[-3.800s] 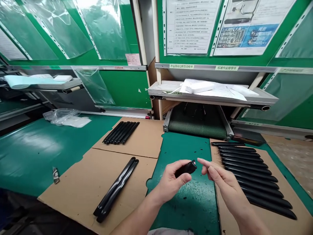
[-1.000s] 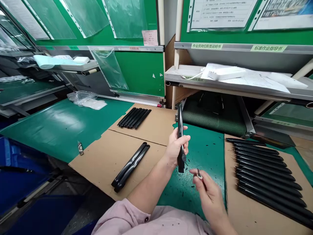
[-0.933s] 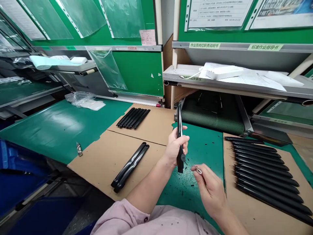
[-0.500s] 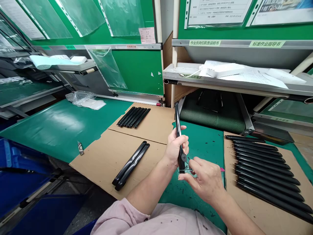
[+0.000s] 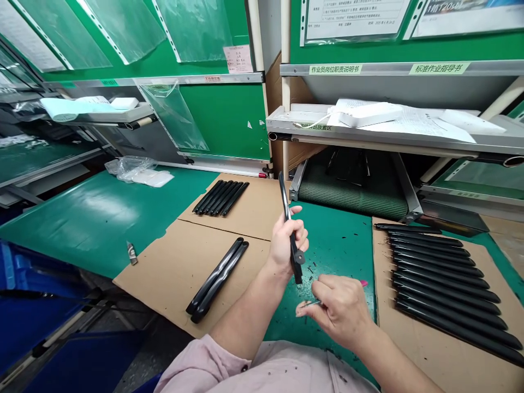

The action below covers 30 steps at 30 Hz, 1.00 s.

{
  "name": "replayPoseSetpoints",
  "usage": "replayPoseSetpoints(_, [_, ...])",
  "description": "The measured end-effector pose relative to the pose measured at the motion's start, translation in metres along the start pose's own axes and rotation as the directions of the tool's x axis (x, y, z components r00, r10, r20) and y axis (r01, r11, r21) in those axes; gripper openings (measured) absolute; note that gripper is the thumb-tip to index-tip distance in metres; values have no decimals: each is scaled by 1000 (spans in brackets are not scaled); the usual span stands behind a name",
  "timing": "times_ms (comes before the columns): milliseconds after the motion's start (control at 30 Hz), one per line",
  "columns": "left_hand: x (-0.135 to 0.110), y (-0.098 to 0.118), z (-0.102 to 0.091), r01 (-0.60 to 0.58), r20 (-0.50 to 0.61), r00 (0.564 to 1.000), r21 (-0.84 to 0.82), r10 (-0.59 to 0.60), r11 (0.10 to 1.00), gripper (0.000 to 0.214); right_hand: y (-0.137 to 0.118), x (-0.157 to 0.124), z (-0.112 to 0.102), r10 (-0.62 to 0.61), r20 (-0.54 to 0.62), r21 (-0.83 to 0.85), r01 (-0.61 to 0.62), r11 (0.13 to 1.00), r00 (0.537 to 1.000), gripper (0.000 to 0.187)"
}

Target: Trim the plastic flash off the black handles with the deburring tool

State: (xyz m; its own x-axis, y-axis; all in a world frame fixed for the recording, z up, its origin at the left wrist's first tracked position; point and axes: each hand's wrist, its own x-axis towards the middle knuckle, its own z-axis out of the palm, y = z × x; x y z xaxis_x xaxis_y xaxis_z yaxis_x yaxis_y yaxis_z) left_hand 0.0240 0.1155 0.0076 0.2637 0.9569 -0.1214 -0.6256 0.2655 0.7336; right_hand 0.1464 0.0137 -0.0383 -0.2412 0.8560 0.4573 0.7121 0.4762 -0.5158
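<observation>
- Left hand: closed around glossy black plastic bar, held tilted upright above green work mat.
- Right hand: closed in a pinch on small steel blade, near the bar's lower end.

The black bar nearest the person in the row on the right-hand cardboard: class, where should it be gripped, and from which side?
Grip the black bar at its middle, coming from the near side. Its near edge lies free on the cardboard, while the next bar lies close along its far edge, leaving fingers little room. Long and thin, it probably balances best held midway.
</observation>
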Motion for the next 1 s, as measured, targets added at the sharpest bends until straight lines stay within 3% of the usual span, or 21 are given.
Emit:
replayPoseSetpoints(33, [1,1,-1,11,17,1000,-18,-11,1000,39,3,1,0,129,26,148,-132,980,991,51])
replayPoseSetpoints(67, [1,1,-2,28,43,999,-40,-26,999,41,6,3,0,282,75,313,-292,904,956,49])
replayPoseSetpoints(133, [-1,-2,-1,82,113,991,-90,-72,993,44,12,10,1,502,234,562,-537,629,833,54])
replayPoseSetpoints(200, [-5,-7,1,140,184,976,-127,-115,982,43,12,17,5,540,363,658,-620,428,759,65])
replayPoseSetpoints(333, [-8,-13,3,142,208,972,-136,-112,981,35,-2,11,9,457,481,705,-640,306,748,68])
replayPoseSetpoints(400, [-5,-9,0,91,163,984,-139,-68,986,29,-7,-3,7,435,459,655,-626,424,775,59])
replayPoseSetpoints(467, [-2,-5,-3,73,126,990,-144,-55,987,24,-5,-16,2,432,328,525,-543,656,840,46])
replayPoseSetpoints(533, [1,-3,-6,93,95,992,-136,-80,986,30,-1,-22,-4,370,156,380,-401,834,916,34])
replayPoseSetpoints(633, [0,-5,-4,131,47,991,-78,-127,988,38,3,-17,-11,178,8,137,-177,975,984,34])
replayPoseSetpoints(700, [-2,-8,-1,145,34,989,-35,-144,989,38,3,-7,-14,74,-13,-86,-75,993,997,43])
replayPoseSetpoints(800, [-6,-11,3,159,54,986,6,-159,987,39,0,7,-18,5,13,-308,-1,951,1000,59])
replayPoseSetpoints(1000, [-11,-10,1,167,46,985,30,-168,985,43,-2,12,-21,-72,88,-389,100,916,994,65])
